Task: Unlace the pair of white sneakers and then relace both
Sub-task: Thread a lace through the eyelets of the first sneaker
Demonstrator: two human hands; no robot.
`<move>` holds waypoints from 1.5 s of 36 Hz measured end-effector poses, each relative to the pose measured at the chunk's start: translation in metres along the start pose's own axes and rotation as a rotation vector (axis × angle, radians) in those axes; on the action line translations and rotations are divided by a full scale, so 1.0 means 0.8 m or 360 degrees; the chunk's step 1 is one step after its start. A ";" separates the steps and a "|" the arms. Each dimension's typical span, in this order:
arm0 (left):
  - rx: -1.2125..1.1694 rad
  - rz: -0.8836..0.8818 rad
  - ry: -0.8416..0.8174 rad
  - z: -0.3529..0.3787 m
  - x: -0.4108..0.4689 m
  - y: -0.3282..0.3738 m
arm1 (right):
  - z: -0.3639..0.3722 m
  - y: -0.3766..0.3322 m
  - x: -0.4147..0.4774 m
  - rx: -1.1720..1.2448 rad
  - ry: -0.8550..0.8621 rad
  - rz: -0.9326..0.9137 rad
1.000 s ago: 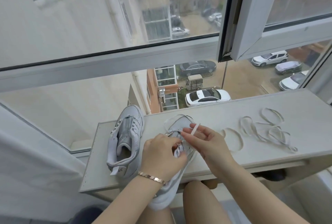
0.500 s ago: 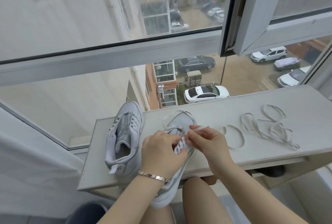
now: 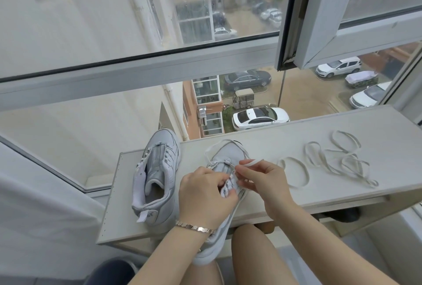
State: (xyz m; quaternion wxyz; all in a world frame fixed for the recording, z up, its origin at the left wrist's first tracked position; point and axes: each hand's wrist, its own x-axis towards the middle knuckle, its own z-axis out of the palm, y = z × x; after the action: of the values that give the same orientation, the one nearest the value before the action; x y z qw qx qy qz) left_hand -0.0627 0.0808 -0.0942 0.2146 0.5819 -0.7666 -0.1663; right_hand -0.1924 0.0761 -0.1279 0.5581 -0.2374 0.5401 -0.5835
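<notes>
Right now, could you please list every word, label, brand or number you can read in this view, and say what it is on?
No text can be read anywhere.
Heel tab of the left sneaker: a small grey mark, too blurred to read.
Sneaker under the hands: no lettering visible.
Loose lace on the shelf: plain.
Parked cars outside: plates too small to read.

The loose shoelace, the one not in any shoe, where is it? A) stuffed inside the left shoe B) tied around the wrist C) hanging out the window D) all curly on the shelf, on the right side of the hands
D: the loose shoelace lies in curly loops on the white shelf, to the right of the right hand, apart from both sneakers.
</notes>
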 end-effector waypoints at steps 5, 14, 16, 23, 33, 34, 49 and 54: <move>-0.0016 -0.0035 -0.0032 -0.002 0.002 0.001 | 0.001 0.001 0.001 -0.0035 0.0003 -0.0018; -0.0022 -0.0064 -0.0046 0.001 0.001 0.000 | 0.000 -0.004 0.001 -0.0076 -0.0015 0.0111; -0.0018 -0.0079 -0.0041 0.002 0.001 -0.001 | 0.001 -0.007 0.002 -0.0040 -0.0012 0.0222; -0.0017 -0.0094 -0.0035 0.001 0.000 -0.002 | 0.008 -0.013 0.001 0.0162 -0.0040 0.0542; -0.0019 -0.0089 -0.0025 0.002 0.000 -0.002 | 0.015 0.000 -0.006 0.0134 0.0184 0.0128; -0.0018 -0.0087 -0.0023 0.002 -0.001 -0.003 | 0.014 0.001 -0.007 0.0100 0.0183 0.0098; -0.0028 -0.0077 -0.0013 0.004 -0.003 -0.005 | 0.007 -0.015 -0.002 0.0036 0.0052 0.0411; -0.0028 -0.0090 -0.0032 0.004 -0.001 -0.006 | 0.005 -0.020 0.002 -0.0062 0.0032 0.0482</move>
State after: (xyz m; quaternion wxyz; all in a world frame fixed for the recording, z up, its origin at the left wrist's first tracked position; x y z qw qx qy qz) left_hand -0.0604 0.0807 -0.0995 0.2072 0.5997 -0.7505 -0.1848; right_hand -0.1954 0.0696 -0.1132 0.6295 -0.1581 0.5865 -0.4845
